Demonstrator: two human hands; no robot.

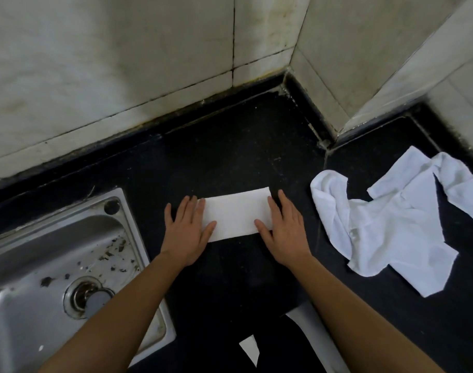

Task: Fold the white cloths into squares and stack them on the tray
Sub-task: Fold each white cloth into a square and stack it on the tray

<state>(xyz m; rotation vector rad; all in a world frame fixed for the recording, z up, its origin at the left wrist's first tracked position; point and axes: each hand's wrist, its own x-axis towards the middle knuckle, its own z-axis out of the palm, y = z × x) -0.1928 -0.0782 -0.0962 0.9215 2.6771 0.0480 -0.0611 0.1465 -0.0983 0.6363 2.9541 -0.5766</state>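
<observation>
1. The folded white cloth (236,214) lay as a long strip on the black tabletop (230,157).
2. The left hand (188,230) lay flat, fingers straight, on the strip's left end.
3. The right hand (285,230) lay flat, fingers straight, on its right end.
4. Crumpled white cloths (386,224) lay heaped well apart to the right; a steel sink (55,265) sat at the left
</observation>
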